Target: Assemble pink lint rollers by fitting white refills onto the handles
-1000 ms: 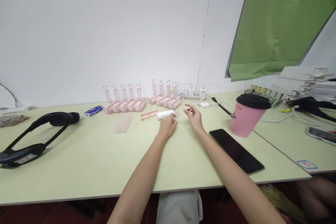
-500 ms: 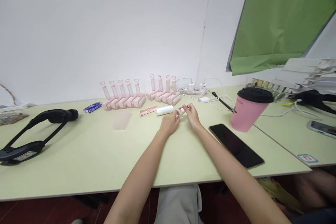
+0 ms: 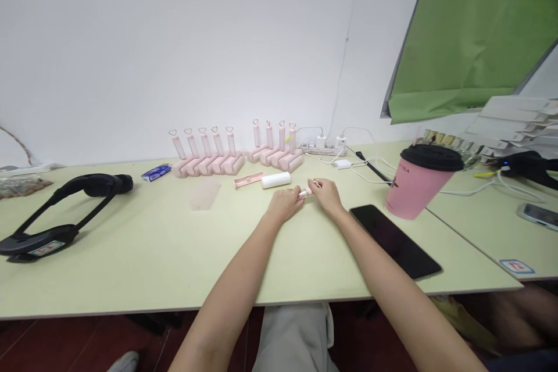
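Observation:
Closed round one end of a small clear-and-pink tube is my left hand. My right hand pinches the tube's other, pink end, where a ring-like part shows at the fingertips. Just beyond my left hand lies a white cylinder, beside an open narrow pink box. Farther back, several upright tubes with heart-shaped loops stand with pink rounded boxes in two groups along the wall. A translucent pink sheet lies flat on the table to the left.
A pink cup with a black lid and a dark phone are at the right. Chargers sit in a power strip with loose white cables. At the left are a black headset frame and a blue packet.
The view has shifted slightly. My hands have moved a little apart and now hold the tube nearly level between them, with more of its clear part showing.

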### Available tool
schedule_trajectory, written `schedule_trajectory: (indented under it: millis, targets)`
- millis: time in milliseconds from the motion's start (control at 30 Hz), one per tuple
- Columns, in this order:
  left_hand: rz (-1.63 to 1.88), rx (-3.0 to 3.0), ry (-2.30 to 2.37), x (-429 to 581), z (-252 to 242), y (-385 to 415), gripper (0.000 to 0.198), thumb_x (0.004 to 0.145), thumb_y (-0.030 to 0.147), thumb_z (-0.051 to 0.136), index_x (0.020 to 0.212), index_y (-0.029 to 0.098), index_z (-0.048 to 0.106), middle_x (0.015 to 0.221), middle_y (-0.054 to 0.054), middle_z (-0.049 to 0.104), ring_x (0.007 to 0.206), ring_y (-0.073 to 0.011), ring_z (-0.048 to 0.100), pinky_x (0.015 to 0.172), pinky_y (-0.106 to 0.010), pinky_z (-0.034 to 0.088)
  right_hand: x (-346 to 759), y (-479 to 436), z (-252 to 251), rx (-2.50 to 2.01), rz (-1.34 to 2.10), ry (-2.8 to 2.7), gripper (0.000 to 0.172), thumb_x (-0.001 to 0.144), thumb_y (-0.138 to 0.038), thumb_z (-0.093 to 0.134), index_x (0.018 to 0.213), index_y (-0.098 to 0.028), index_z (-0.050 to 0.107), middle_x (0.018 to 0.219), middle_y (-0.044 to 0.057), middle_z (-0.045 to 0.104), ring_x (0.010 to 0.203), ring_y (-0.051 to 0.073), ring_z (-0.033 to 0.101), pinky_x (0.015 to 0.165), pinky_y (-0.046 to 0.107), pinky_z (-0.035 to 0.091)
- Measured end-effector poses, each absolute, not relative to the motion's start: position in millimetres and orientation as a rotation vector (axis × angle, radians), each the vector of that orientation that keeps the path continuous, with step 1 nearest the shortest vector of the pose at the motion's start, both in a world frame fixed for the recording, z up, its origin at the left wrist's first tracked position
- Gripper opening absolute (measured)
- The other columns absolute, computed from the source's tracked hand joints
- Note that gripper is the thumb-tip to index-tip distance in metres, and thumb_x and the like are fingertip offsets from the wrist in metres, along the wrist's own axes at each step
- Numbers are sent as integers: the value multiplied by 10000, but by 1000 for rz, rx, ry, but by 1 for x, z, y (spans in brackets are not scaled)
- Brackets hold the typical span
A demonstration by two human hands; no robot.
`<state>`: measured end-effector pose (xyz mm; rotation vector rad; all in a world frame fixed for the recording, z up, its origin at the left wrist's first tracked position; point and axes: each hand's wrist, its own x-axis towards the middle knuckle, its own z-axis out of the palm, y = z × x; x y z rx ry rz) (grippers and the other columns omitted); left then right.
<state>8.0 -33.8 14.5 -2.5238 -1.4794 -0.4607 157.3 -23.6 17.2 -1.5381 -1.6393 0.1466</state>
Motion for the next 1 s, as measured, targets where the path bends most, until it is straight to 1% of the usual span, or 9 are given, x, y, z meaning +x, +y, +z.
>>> schedule_trajectory:
  millis: [167, 333, 533, 733, 833, 1000]
  targets:
    - [-386, -2545, -1459, 8, 17, -35, 223, 864, 335, 367, 924, 167, 501, 809, -79, 639, 764, -215, 615, 643, -284, 403, 150, -18, 9, -1492, 337, -1504, 423, 746, -446, 438, 427, -197, 314, 436, -52, 264, 463, 86, 244, 473, 246, 193]
    - [-418, -2566, -1525, 14, 19, -37, 243, 875, 357, 362, 947, 171, 500, 843, -88, 633, 800, -216, 607, 663, -284, 406, 141, -20, 11, -1475, 339, -1269, 381, 726, -384, 448, 433, -213, 275, 443, -63, 205, 462, 87, 213, 457, 251, 191]
    - [-508, -2617, -1604, 20, 21, -41, 244, 877, 360, 362, 921, 173, 513, 831, -90, 624, 795, -218, 602, 667, -286, 401, 136, -25, 14, -1379, 388, -1152, 337, 725, -338, 451, 457, -219, 285, 443, -67, 234, 466, 89, 252, 459, 246, 223]
    - [-664, -2648, -1723, 27, 20, -44, 217, 864, 348, 389, 888, 182, 527, 830, -70, 620, 760, -193, 592, 629, -264, 391, 132, -29, 15, -1298, 390, -1058, 348, 756, -377, 443, 482, -221, 295, 459, -66, 268, 474, 92, 271, 473, 248, 248]
    - [-636, -2625, -1665, 25, 23, -43, 198, 864, 324, 392, 904, 176, 518, 803, -67, 623, 747, -199, 595, 629, -269, 392, 131, -27, 13, -1260, 445, -1075, 347, 747, -385, 458, 488, -222, 292, 469, -68, 248, 472, 90, 261, 463, 249, 242]
    - [-536, -2624, -1545, 17, 30, -43, 201, 881, 295, 356, 933, 161, 497, 790, -84, 620, 749, -215, 602, 650, -287, 398, 132, -21, 9, -1214, 554, -1074, 315, 712, -348, 471, 505, -226, 267, 482, -70, 213, 456, 80, 239, 432, 242, 225]
